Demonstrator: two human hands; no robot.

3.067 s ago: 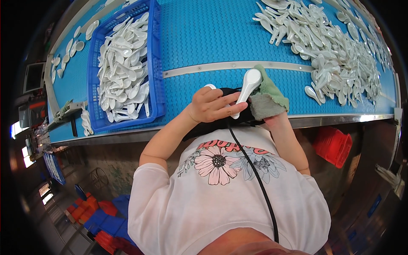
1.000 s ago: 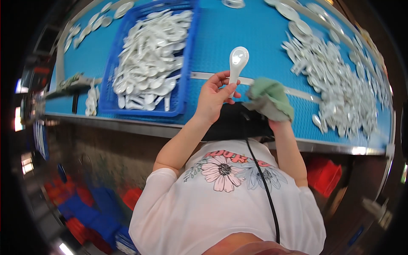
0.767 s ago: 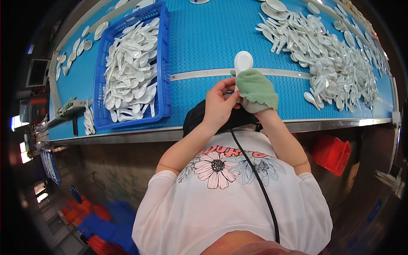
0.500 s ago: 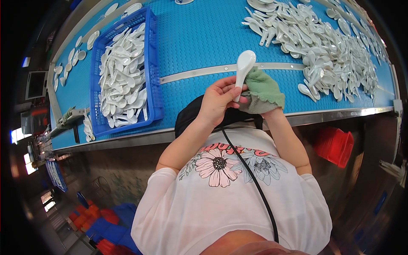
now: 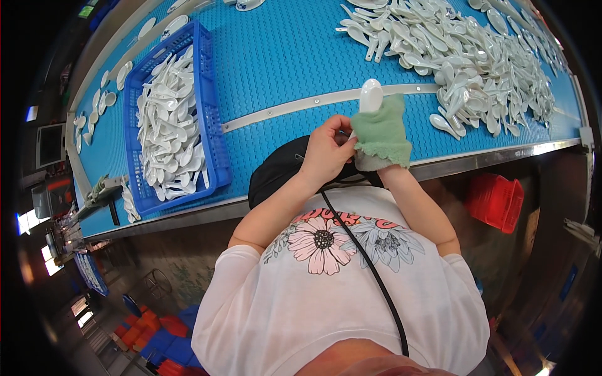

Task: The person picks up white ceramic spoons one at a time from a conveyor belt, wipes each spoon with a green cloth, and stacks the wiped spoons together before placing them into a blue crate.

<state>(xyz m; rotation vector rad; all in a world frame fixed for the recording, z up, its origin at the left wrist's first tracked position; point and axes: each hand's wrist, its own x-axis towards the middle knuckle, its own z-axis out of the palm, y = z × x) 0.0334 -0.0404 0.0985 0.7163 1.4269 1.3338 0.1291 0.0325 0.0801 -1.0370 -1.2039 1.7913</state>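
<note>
A white ceramic soup spoon (image 5: 370, 94) is held upright in front of my body, its bowl pointing away. My left hand (image 5: 327, 150) pinches the lower handle, with fingers bent around it. A green cloth (image 5: 384, 128) covers my right hand (image 5: 390, 168) and wraps over the spoon's handle just below the bowl. My right fingers are hidden beneath the cloth, so only the wrist and heel of that hand show. To the left, a blue plastic basket (image 5: 216, 150) holds a heap of white spoons (image 5: 168, 125). A large loose pile of similar spoons (image 5: 464, 69) lies at the right.
The blue textured work surface (image 5: 276, 62) is crossed by a pale riveted strip (image 5: 282, 113). More spoons (image 5: 94, 116) lie scattered along the far left side. A metal edge (image 5: 451, 164) runs along the front of the table. Below it at the right sits a red plastic bin (image 5: 498, 203).
The cloth-covered right hand has come over the spoon's handle, hiding part of it. My left hand still grips the lower handle. The whole view has shifted slightly.
</note>
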